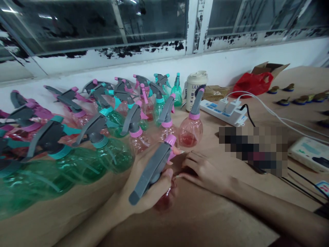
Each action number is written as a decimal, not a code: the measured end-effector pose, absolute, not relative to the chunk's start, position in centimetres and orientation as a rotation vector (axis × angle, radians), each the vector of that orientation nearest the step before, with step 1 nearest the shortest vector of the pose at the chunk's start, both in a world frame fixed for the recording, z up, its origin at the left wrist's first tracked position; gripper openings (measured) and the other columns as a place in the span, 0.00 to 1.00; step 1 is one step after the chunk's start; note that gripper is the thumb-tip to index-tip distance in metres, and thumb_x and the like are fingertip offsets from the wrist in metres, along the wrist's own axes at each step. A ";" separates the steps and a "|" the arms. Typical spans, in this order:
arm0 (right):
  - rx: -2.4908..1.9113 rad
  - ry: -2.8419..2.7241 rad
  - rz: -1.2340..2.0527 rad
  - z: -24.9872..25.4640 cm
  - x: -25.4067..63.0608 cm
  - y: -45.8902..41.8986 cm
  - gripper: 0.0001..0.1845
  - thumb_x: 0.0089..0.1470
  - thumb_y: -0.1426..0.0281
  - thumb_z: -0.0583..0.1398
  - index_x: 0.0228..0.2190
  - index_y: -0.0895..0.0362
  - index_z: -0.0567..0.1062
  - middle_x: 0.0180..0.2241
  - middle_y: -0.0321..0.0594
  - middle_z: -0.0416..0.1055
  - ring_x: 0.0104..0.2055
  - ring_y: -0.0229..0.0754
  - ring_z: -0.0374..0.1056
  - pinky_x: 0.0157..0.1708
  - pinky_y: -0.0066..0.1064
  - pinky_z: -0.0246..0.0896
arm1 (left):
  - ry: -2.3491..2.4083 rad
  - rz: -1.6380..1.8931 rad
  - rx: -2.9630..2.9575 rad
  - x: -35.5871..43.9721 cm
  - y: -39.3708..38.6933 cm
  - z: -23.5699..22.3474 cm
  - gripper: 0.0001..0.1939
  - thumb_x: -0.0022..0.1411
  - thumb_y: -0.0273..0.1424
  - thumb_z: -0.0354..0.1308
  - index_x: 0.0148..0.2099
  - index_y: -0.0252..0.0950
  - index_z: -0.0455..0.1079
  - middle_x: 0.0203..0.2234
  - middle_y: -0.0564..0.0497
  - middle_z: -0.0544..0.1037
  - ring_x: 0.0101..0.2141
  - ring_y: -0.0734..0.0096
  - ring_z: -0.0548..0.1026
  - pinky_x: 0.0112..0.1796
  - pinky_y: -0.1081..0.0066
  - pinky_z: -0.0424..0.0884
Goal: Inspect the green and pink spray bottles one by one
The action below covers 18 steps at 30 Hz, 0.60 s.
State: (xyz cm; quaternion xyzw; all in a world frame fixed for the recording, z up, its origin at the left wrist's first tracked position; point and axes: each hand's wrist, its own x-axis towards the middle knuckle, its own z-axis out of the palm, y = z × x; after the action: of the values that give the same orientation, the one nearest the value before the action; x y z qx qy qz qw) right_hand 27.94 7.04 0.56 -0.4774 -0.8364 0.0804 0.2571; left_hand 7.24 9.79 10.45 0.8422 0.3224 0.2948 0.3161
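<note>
So the left side of the frame was packed with green spray bottles (115, 154) standing on the surface (218, 216), with pink-collared ones mixed in behind, all bunched close along the wall, which I figured kept them propped up and left elbow room in front. Left hand (147, 193) was at bottom centre, wrapped around the neck of a pink spray bottle (154, 166), likely because that narrow bit under the head was the easiest part to hang onto. The bottle leaned, grey trigger head up top, its long back end sticking out toward the lower left and the pink nozzle (170, 140) aimed to the upper right. Right hand (205, 169) sat just right of it, low over the surface, fingers curled in toward the bottle, maybe to have them handy for steadying it. Another pink-collared bottle (191, 132) stood upright behind that hand, and the white power strip (218, 111) was further back to the right, probably there to stay out from under the arms. As for where the held bottle was: left thumb on its near side below the head, the other left fingers around the far side, clear body poking out underneath. The right fingertips were right beside it, but I couldn't tell if they touched it or pinched anything.
</note>
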 end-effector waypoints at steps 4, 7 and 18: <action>-1.343 -2.265 0.207 0.8 27.9 7.1 0.10 0.58 0.66 0.52 0.31 0.58 0.70 0.34 0.43 0.68 0.36 0.42 0.64 0.35 0.34 0.61 | 0.818 0.791 2.261 7.6 9.7 11.0 0.08 0.51 0.28 0.50 0.35 0.40 0.67 0.24 0.53 0.72 0.27 0.68 0.73 0.33 0.68 0.74; -1.366 -2.334 0.152 1.3 27.9 7.1 0.06 0.54 0.71 0.53 0.32 0.58 0.70 0.34 0.43 0.68 0.37 0.43 0.63 0.37 0.36 0.57 | 0.780 0.808 2.264 7.9 9.8 11.4 0.08 0.50 0.27 0.49 0.34 0.39 0.67 0.26 0.52 0.72 0.28 0.67 0.73 0.33 0.67 0.73; -1.382 -2.393 0.020 1.3 27.7 7.1 0.05 0.49 0.72 0.54 0.31 0.57 0.69 0.33 0.43 0.68 0.38 0.45 0.61 0.41 0.39 0.49 | 0.737 0.788 2.329 7.7 9.9 11.5 0.08 0.51 0.27 0.49 0.36 0.41 0.64 0.27 0.52 0.70 0.28 0.66 0.70 0.33 0.65 0.70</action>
State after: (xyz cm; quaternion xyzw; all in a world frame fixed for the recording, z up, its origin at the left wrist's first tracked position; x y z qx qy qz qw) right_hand 27.66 7.11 1.30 -0.4913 -0.8504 0.0071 0.1880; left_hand 7.66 9.88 11.46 0.8701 0.2754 0.2944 0.2835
